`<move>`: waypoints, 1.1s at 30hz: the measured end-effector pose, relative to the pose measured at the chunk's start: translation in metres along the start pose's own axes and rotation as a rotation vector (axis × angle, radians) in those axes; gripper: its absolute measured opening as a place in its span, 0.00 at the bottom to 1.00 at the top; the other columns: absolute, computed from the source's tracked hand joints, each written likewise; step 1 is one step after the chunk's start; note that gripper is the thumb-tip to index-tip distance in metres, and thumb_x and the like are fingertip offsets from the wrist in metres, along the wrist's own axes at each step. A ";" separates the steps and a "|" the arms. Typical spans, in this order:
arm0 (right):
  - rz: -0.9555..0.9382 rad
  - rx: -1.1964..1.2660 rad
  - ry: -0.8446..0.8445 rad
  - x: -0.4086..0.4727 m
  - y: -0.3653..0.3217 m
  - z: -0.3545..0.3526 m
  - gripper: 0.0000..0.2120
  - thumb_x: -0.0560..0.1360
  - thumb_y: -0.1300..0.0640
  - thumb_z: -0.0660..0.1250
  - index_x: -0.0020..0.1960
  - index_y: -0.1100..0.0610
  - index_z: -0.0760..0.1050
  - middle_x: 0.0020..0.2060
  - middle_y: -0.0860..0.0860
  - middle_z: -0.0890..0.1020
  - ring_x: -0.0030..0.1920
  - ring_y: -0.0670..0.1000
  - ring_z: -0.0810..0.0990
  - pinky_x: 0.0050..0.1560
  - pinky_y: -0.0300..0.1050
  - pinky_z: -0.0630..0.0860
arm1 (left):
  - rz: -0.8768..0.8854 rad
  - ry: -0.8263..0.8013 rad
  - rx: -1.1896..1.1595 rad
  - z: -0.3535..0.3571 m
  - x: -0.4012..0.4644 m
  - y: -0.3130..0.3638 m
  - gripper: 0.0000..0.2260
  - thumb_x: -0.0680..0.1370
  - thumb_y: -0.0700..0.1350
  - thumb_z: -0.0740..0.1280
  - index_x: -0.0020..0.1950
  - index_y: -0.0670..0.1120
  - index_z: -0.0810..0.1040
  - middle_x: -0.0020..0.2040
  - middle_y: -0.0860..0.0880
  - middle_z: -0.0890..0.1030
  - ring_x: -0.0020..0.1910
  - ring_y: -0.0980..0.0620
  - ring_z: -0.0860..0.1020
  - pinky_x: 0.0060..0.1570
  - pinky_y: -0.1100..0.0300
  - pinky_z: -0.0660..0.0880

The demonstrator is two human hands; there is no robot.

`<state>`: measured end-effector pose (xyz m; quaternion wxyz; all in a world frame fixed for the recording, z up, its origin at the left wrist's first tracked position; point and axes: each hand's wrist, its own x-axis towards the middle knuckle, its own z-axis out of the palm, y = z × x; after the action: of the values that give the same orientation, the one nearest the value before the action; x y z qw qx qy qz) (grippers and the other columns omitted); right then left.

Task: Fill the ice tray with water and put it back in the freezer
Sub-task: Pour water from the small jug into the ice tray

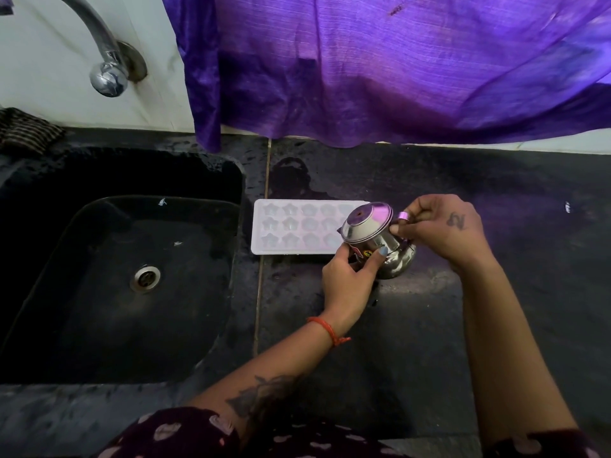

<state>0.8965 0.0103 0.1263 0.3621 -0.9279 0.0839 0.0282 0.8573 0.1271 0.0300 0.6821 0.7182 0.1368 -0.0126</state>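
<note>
Your right hand pinches the handle of a steel kettle, fingers curled round it; your left hand cups the kettle's body from below, thumb pressed on its side; the kettle tilts over the right end of the white ice tray; the tray lies flat on the dark counter, just left of both grips, beside the sink.

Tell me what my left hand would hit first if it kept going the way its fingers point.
The left hand already grips the steel jug. Beyond it, up and right, probably your right hand on the handle, though depth is unclear.
</note>
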 end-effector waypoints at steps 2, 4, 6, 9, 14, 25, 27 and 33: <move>-0.001 -0.018 -0.009 0.000 -0.002 -0.001 0.07 0.66 0.56 0.77 0.38 0.54 0.79 0.33 0.50 0.84 0.40 0.50 0.83 0.51 0.56 0.79 | -0.010 -0.008 -0.014 0.001 0.000 0.000 0.16 0.72 0.52 0.72 0.56 0.46 0.80 0.49 0.50 0.84 0.47 0.56 0.80 0.52 0.58 0.77; 0.001 -0.031 -0.014 0.000 -0.003 -0.001 0.07 0.66 0.56 0.77 0.38 0.54 0.79 0.34 0.51 0.84 0.40 0.50 0.83 0.51 0.56 0.79 | -0.027 -0.022 -0.041 0.001 0.000 -0.002 0.15 0.72 0.52 0.72 0.55 0.46 0.80 0.48 0.50 0.83 0.48 0.55 0.81 0.53 0.53 0.78; 0.007 -0.041 -0.016 0.000 -0.003 -0.001 0.07 0.66 0.56 0.77 0.38 0.53 0.79 0.34 0.50 0.84 0.41 0.50 0.83 0.51 0.56 0.80 | -0.042 -0.037 -0.059 0.002 0.001 -0.003 0.15 0.72 0.53 0.72 0.55 0.47 0.80 0.48 0.50 0.83 0.48 0.53 0.81 0.53 0.50 0.79; 0.017 -0.052 -0.014 0.000 -0.003 -0.001 0.07 0.66 0.55 0.77 0.39 0.53 0.79 0.35 0.50 0.84 0.41 0.50 0.83 0.51 0.56 0.79 | -0.044 -0.040 -0.066 0.002 0.001 -0.006 0.16 0.70 0.55 0.73 0.53 0.48 0.80 0.48 0.50 0.84 0.48 0.52 0.82 0.52 0.47 0.79; 0.020 -0.051 -0.009 0.000 -0.002 -0.002 0.08 0.65 0.55 0.78 0.39 0.54 0.80 0.35 0.50 0.84 0.42 0.50 0.83 0.51 0.57 0.79 | -0.054 -0.057 -0.078 0.003 0.001 -0.007 0.16 0.70 0.55 0.73 0.53 0.49 0.80 0.48 0.50 0.84 0.49 0.53 0.82 0.53 0.48 0.79; 0.014 -0.042 -0.005 0.000 0.000 -0.001 0.08 0.64 0.56 0.78 0.38 0.53 0.80 0.34 0.50 0.84 0.41 0.51 0.83 0.50 0.58 0.80 | -0.049 -0.059 -0.074 0.003 0.000 -0.006 0.15 0.70 0.55 0.73 0.51 0.48 0.80 0.47 0.50 0.84 0.48 0.53 0.82 0.51 0.47 0.79; 0.020 -0.041 -0.009 0.001 0.001 -0.001 0.08 0.65 0.56 0.78 0.38 0.53 0.79 0.34 0.50 0.84 0.41 0.51 0.83 0.51 0.58 0.80 | -0.049 -0.055 -0.070 0.003 0.001 -0.007 0.15 0.70 0.54 0.73 0.52 0.47 0.81 0.47 0.50 0.84 0.48 0.53 0.82 0.51 0.47 0.79; 0.021 -0.017 -0.001 0.001 0.003 -0.002 0.08 0.65 0.56 0.78 0.37 0.53 0.79 0.33 0.50 0.84 0.41 0.51 0.83 0.51 0.57 0.80 | -0.018 -0.062 -0.034 0.003 0.001 -0.004 0.15 0.72 0.52 0.72 0.55 0.47 0.80 0.49 0.50 0.84 0.48 0.55 0.81 0.52 0.55 0.79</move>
<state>0.8964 0.0066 0.1255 0.3540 -0.9300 0.0935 0.0331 0.8575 0.1247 0.0257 0.6978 0.7047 0.1225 -0.0386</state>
